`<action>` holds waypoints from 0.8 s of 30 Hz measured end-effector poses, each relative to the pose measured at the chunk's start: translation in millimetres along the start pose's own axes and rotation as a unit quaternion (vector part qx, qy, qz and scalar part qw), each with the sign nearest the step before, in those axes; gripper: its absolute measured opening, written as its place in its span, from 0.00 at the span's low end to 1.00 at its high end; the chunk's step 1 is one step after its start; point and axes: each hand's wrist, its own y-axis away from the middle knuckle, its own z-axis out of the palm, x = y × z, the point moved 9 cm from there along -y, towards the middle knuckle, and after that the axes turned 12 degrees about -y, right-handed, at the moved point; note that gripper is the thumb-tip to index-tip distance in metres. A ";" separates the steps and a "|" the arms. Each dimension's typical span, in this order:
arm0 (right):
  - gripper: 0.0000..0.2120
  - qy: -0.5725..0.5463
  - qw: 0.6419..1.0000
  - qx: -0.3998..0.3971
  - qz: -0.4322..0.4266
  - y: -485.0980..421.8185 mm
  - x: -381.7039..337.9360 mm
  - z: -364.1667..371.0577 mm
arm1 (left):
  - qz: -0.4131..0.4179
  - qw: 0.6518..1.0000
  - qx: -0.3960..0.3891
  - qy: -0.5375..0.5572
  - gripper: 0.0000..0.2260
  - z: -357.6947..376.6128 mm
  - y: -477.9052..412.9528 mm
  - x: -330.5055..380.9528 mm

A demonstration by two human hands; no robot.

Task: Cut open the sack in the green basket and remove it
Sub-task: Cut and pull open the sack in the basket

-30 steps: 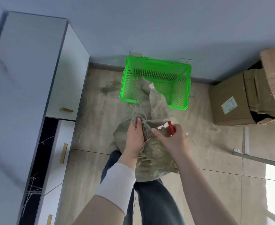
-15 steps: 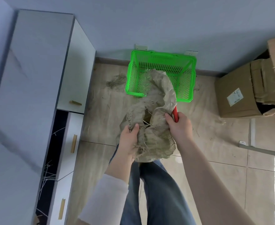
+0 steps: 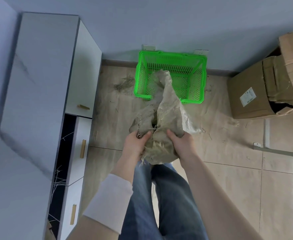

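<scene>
A crumpled beige woven sack (image 3: 164,118) hangs in front of me, its far end trailing up over the near rim of the green plastic basket (image 3: 196,73) on the floor by the wall. My left hand (image 3: 136,142) grips the sack's bunched lower left part. My right hand (image 3: 181,142) grips its lower right part. Frayed fibres stick out between the hands. The red-handled tool seen earlier in my right hand is hidden now.
A white cabinet (image 3: 43,101) with drawers stands along the left. Cardboard boxes (image 3: 256,94) sit at the right by the wall. Straw bits litter the tiled floor (image 3: 125,82). My legs in jeans (image 3: 161,196) are below the sack.
Both hands have gathered more of the sack toward me and shifted lower on it. The red handle at my right hand has gone out of sight.
</scene>
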 end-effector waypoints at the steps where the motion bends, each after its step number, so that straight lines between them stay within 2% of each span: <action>1: 0.14 0.021 1.000 0.005 -0.017 -1.4 -1.7 -1.0 | 0.008 1.000 0.006 -0.019 0.06 -3.8 -1.6 -2.3; 5: 0.16 0.105 0.992 0.037 -0.066 -2.5 0.8 -8.4 | 0.048 0.998 0.010 -0.043 0.06 -6.9 -7.2 2.3; 10: 0.17 0.112 0.986 0.076 -0.097 0.0 -0.3 -16.8 | 0.110 0.981 0.052 -0.152 0.13 -7.3 -7.8 12.2; 12: 0.14 0.105 0.987 0.089 -0.088 0.3 0.0 -20.0 | 0.115 0.975 0.040 -0.188 0.17 -0.2 -6.4 12.9; 14: 0.10 0.108 0.988 0.095 -0.063 -0.3 2.6 -20.5 | 0.063 0.983 0.005 -0.173 0.24 10.5 -7.3 3.5; 15: 0.11 0.116 0.987 0.092 -0.055 -0.1 2.9 -18.4 | 0.023 0.988 -0.019 -0.150 0.27 17.9 -6.2 -3.0; 18: 0.26 0.173 0.982 0.052 -0.046 1.3 3.6 -6.0 | -0.056 0.992 -0.053 -0.103 0.27 34.3 -2.2 -20.9; 20: 0.27 0.185 0.982 0.027 -0.036 0.8 7.6 -0.2 | -0.084 0.993 -0.078 -0.040 0.28 39.7 4.1 -32.4; 22: 0.24 0.123 0.992 0.024 -0.025 -1.0 10.4 -2.8 | -0.035 0.993 -0.088 -0.066 0.26 37.4 7.8 -34.8; 24: 0.22 0.054 0.997 0.046 -0.025 -2.5 9.2 -9.7 | 0.047 0.975 -0.088 -0.199 0.22 31.1 15.2 -33.3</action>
